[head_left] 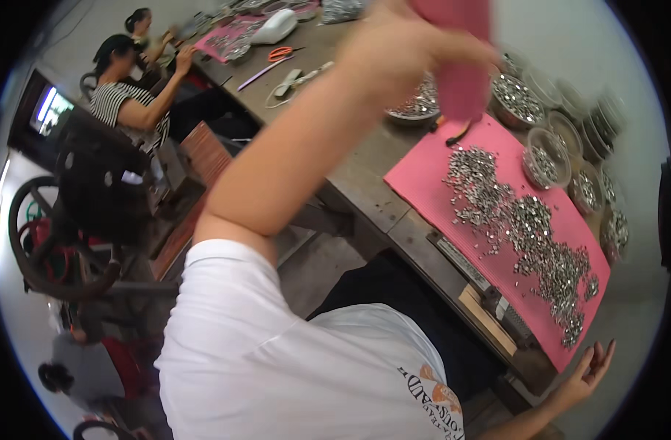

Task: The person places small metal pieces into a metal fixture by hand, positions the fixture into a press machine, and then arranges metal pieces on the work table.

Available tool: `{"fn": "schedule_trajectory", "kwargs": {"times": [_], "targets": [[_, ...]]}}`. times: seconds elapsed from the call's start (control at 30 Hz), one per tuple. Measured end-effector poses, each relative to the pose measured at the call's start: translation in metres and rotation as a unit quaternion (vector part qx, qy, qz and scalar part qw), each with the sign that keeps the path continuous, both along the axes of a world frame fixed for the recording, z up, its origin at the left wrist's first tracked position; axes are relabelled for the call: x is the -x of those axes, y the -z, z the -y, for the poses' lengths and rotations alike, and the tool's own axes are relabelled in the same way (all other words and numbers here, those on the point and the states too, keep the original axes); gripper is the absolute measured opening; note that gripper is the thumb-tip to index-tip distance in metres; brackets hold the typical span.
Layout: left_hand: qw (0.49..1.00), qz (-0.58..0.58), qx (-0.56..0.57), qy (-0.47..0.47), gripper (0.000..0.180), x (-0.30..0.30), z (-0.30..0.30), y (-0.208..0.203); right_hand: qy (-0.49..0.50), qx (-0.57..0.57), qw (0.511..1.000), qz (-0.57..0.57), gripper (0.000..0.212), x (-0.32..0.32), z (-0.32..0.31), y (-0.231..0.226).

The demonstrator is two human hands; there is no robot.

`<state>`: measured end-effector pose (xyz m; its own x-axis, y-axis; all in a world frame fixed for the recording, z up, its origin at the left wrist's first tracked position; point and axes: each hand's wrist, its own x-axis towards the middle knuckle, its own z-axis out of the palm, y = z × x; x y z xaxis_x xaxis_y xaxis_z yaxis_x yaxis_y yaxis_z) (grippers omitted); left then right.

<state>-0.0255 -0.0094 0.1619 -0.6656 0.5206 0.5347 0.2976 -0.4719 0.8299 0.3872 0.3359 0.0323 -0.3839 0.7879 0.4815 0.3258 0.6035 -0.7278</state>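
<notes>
Head view is showing the left hand gripping a pink sheet hanging long-axis vertical above the bench, while the right hand is resting open, well apart.

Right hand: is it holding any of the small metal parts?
No, the right hand is open and empty, palm up past the table's near corner, apart from the metal parts strewn on the pink mat.
</notes>
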Motion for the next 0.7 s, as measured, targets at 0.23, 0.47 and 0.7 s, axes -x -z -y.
{"fn": "schedule_trajectory", "kwargs": {"times": [0.23,0.47,0.7], "targets": [[0.964,0.025,-0.089,-0.249,0.063,0.128,0.023,-0.006,0.147,-0.124,0.950,0.247,0.054,-0.108,-0.059,0.089],[0.908,-0.054,0.039,-0.414,0.067,0.205,0.000,0.039,0.168,0.016,0.978,0.122,0.055,-0.098,-0.050,0.129],[0.957,-0.020,0.002,-0.290,0.053,0.254,-0.041,0.092,0.193,0.049,0.975,0.098,0.052,-0.093,-0.036,0.121]]}}
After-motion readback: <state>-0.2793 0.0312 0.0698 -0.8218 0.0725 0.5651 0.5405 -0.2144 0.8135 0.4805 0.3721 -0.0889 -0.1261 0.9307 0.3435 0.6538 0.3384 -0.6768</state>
